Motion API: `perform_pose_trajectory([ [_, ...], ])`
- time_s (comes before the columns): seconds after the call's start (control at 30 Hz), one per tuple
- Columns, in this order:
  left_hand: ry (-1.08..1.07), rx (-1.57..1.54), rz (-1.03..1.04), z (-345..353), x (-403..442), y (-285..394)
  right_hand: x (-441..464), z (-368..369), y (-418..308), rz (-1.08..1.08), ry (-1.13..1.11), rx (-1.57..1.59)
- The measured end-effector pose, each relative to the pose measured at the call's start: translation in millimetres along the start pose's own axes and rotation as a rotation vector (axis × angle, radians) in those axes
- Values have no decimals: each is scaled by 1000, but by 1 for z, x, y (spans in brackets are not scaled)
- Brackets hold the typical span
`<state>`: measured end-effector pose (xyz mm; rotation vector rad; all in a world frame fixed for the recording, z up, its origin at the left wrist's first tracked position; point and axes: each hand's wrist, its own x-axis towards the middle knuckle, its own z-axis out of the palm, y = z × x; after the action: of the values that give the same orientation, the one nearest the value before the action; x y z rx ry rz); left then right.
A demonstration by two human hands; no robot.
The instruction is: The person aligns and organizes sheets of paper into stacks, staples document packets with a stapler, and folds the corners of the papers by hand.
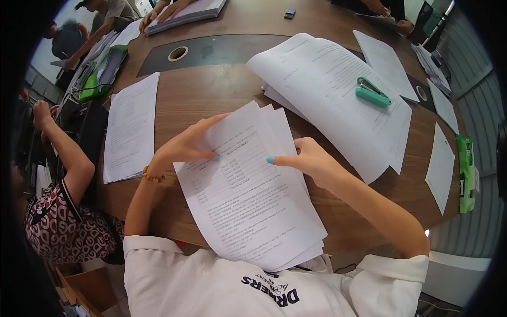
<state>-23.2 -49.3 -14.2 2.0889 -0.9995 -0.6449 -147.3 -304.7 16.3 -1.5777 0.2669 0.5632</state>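
Observation:
Between my two hands is a small bundle of printed sheets (243, 195), its edges slightly fanned at the top and lower right. My left hand (193, 140) grips its upper left side, thumb on the front page and fingers behind. On the right side my right hand (298, 161) holds the bundle the same way, thumb on top, the other fingers partly hidden. Beyond it lies a large spread of printed sheets (327, 100) with a curled left edge, and a teal stapler (373, 93) rests on it.
A paper stack (131, 127) lies left on the wooden table (206, 84). More sheets (441, 164) and a green pack (466, 174) are at the right edge. A co-worker's arm (68, 148) is at left; other people's hands (169, 10) touch a far stack.

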Motion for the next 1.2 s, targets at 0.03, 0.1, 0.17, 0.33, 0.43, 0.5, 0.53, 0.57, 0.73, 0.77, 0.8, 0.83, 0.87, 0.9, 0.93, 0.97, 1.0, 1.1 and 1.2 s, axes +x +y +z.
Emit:
perform_pose_trajectory([
  [0.03, -16, -9, 2, 0, 3, 2, 4, 0, 5, -2, 3, -5],
  [0.1, -26, -22, 6, 2, 5, 3, 14, 3, 14, -185, 129, -151],
  [0.17, 127, 52, 76, 3, 3, 2, 10, 5, 11, -278, 184, -235],
  [0.33, 885, -270, 166, -35, -22, 24, -13, -2, -36, -845, 384, -127],
  [0.43, 721, -753, 144, -42, -35, 49, -17, 4, -70, -871, 417, -20],
  [0.5, 758, -688, 222, -42, -30, 64, -11, 10, -78, -1096, 379, 171],
  [0.53, 870, -699, 337, -43, -27, 69, -7, -1, -75, -1142, 226, 178],
  [0.57, 979, -711, 451, -41, -26, 73, -3, -11, -66, -1141, 220, 180],
  [0.73, 986, -783, 517, -28, -19, 80, 18, -18, -47, -973, 327, -230],
  [0.77, 1014, -739, 509, -24, -16, 75, 23, -22, -41, -967, 374, -194],
  [0.8, 961, -652, 524, -24, -19, 74, 24, -19, -42, -961, 420, -158],
  [0.83, 969, -636, 537, -27, -19, 74, 24, -17, -42, -955, 467, -121],
  [0.87, 908, -594, 522, -30, -20, 73, 22, -16, -43, -1022, 452, -53],
  [0.9, 850, -553, 503, -30, -21, 73, 20, -13, -43, -1084, 432, 16],
  [0.93, 872, -505, 444, -29, -23, 73, 20, -17, -41, -1091, 355, 52],
  [0.97, 887, -495, 443, -27, -23, 71, 21, -20, -40, -1099, 338, 52],
  [1.0, 873, -523, 387, -23, -21, 66, 22, -23, -38, -1055, 322, 26],
  [1.1, 870, -593, 412, -16, -16, 58, 30, -25, -37, -1025, 247, 27],
  [1.2, 851, -650, 456, -19, -15, 66, 20, -8, -54, -992, 433, 48],
])
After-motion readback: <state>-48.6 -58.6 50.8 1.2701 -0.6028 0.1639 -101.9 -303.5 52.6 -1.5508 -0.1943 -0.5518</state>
